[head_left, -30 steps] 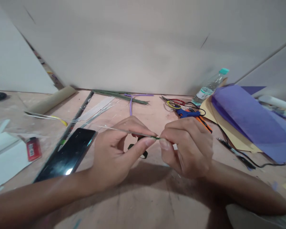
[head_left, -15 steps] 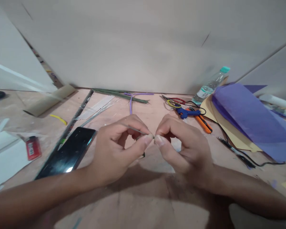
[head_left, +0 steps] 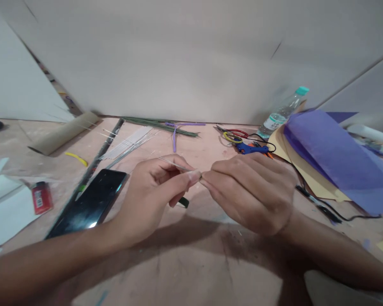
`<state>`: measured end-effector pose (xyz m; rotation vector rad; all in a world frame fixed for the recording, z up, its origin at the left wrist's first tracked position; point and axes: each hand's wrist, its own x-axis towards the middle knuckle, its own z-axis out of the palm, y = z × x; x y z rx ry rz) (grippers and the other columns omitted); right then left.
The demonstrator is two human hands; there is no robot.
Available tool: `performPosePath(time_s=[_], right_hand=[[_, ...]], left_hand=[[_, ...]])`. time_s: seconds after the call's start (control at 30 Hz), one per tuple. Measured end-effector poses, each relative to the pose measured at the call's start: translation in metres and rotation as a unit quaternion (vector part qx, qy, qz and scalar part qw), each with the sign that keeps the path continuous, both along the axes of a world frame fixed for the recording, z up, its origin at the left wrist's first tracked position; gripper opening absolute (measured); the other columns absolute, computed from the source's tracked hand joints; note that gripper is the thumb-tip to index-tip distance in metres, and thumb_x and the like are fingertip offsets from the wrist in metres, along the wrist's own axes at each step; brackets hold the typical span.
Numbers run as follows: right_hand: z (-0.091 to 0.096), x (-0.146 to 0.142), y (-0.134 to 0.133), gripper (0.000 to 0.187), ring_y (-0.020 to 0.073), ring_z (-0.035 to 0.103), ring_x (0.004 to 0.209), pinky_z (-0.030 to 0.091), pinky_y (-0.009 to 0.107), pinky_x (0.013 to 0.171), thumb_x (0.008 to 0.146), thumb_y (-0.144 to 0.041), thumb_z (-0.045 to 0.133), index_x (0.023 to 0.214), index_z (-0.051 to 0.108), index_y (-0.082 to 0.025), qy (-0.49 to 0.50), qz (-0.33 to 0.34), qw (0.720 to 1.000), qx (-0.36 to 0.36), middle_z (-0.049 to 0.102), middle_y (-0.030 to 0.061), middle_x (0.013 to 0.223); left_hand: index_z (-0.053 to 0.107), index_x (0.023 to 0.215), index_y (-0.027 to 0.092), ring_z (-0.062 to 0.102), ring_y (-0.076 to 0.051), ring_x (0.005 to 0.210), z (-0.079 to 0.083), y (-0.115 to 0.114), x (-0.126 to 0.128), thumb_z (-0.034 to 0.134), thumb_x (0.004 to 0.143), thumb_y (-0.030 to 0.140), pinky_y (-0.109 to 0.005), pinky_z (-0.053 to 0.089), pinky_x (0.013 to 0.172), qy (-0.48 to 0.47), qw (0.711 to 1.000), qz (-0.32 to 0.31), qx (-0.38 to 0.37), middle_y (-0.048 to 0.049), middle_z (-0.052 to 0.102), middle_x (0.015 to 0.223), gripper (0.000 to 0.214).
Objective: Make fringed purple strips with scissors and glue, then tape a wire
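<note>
My left hand (head_left: 153,189) pinches a thin grey wire (head_left: 172,165) between thumb and forefinger; the wire sticks out up and to the left. My right hand (head_left: 252,193) meets it fingertip to fingertip and pinches the same wire's end, knuckles turned up. A dark green strip (head_left: 183,202) hangs just below my left fingers. Both hands hover over the pink table (head_left: 194,263) at its middle.
A black phone (head_left: 89,204) and a red lighter (head_left: 40,196) lie to the left, with white paper (head_left: 3,212). Behind are green wires (head_left: 159,124), a purple strip (head_left: 175,138), scissors (head_left: 232,136), a blue glue gun (head_left: 250,148), a water bottle (head_left: 282,112) and purple paper (head_left: 335,161).
My right hand has rolled over so its back faces up, and both hands have shifted slightly upward. The pinch on the wire stays.
</note>
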<state>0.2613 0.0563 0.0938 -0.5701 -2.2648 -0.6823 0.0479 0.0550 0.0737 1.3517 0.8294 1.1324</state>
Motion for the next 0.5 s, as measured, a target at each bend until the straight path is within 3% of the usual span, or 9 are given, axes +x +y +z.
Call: performPosePath(time_s=[0.1,0.2,0.3,0.4,0.5], right_hand=[[-0.002,0.000,0.003,0.009,0.0197,0.070,0.070,0.048,0.038,0.059,0.104,-0.013,0.066,0.097,0.070,-0.015,0.010,-0.022,1.000,-0.004,0.079,0.0063,0.084],[-0.005,-0.002,0.003,0.007,0.0188,0.068,0.070,0.048,0.037,0.063,0.104,-0.012,0.065,0.099,0.068,-0.016,0.040,-0.047,0.997,-0.035,0.077,0.0062,0.085],[-0.005,-0.007,-0.003,0.014,0.0163,0.065,0.071,0.047,0.032,0.062,0.105,-0.013,0.061,0.094,0.062,-0.021,0.105,-0.038,0.982,-0.154,0.072,0.0029,0.085],[0.000,-0.010,-0.011,0.015,0.0126,0.060,0.070,0.046,0.027,0.061,0.103,-0.010,0.058,0.093,0.058,-0.021,0.165,-0.010,0.938,-0.305,0.065,-0.0014,0.083],[0.006,-0.009,-0.015,0.017,0.0100,0.056,0.067,0.045,0.023,0.060,0.105,-0.012,0.058,0.091,0.059,-0.021,0.190,0.004,0.891,-0.412,0.060,-0.0046,0.079]], left_hand=[[0.073,0.076,0.020,0.045,-0.011,0.056,0.001,0.002,0.000,0.077,0.099,0.027,-0.027,0.033,0.046,0.001,1.000,-0.015,0.022,0.0021,0.054,0.067,0.024],[0.077,0.083,0.022,0.051,-0.011,0.059,0.002,0.003,0.001,0.077,0.100,0.026,-0.028,0.038,0.049,0.045,0.995,0.011,0.091,0.0012,0.063,0.074,0.018],[0.079,0.084,0.024,0.061,-0.015,0.067,0.000,0.004,0.001,0.080,0.098,0.024,-0.030,0.045,0.056,0.079,0.979,0.053,0.180,0.0003,0.071,0.076,0.014],[0.081,0.086,0.028,0.068,-0.020,0.074,-0.004,0.005,-0.001,0.083,0.096,0.024,-0.037,0.054,0.069,0.095,0.955,0.081,0.270,-0.0008,0.077,0.079,0.011],[0.082,0.090,0.030,0.069,-0.019,0.074,-0.006,0.006,-0.006,0.083,0.096,0.020,-0.039,0.056,0.076,0.112,0.940,0.074,0.314,0.0005,0.081,0.084,0.012]])
